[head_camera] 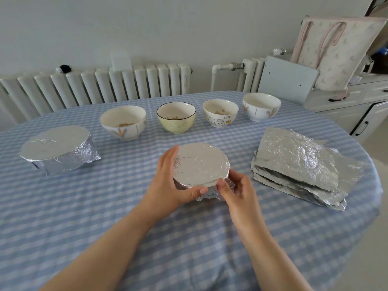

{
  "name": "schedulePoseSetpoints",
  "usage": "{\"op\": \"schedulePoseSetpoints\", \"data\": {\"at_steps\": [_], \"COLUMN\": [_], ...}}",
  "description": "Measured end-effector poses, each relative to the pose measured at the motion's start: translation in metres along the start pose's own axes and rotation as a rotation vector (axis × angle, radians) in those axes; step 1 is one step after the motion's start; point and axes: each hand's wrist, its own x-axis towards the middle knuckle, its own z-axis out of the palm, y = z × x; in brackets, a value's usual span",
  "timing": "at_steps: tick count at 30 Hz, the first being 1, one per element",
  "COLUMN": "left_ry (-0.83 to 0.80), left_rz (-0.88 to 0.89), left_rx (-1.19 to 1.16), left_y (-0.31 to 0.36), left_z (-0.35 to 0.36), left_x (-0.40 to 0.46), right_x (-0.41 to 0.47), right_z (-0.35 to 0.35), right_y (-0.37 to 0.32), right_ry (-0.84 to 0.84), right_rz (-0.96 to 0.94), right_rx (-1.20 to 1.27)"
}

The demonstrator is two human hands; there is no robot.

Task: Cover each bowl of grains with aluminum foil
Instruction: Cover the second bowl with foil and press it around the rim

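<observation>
Foil-wrapped bowl: centre of table, near front edge; foil flat over top, crumpled down sides.
Left hand: cups bowl's left side; fingers straight along far-left rim, thumb curled round near rim, pressing foil.
Right hand: at bowl's near-right; thumb + curled fingers pinch foil edge just under rim.
Second covered bowl: far left of table, well apart from hands; foil smooth on top, loose folds at sides.
Open bowls: 4 in a row behind, uncovered. White bowl w/ leaf print, grains inside. Yellow bowl, dark rim, grains inside. White cat-print bowl, grains inside. White bowl at right end, contents can't tell.
Foil stack: right of wrapped bowl, several wrinkled sheets piled flat, apart from right hand.
Table: round, blue-white check cloth.
Bkgd: white radiator along wall behind table; cabinet at right w/ pale tote bag on top.
</observation>
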Motion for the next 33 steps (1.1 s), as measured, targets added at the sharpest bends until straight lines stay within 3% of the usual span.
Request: {"op": "schedulePoseSetpoints", "data": {"at_steps": [4,12,33], "left_ry": [0.0,0.032,0.042], "left_rz": [0.015,-0.02,-0.02], "left_rx": [0.007,0.006,0.032], "left_y": [-0.001,-0.004,-0.001], "left_z": [0.002,0.007,0.009], "left_x": [-0.001,-0.004,-0.006], "right_x": [0.001,0.004,0.022], "right_z": [0.008,0.015,0.026], "right_y": [-0.002,-0.004,-0.007], "right_ry": [0.03,0.127,0.371], "right_rz": [0.056,0.04,0.12], "right_rx": [0.129,-0.009,0.014]}}
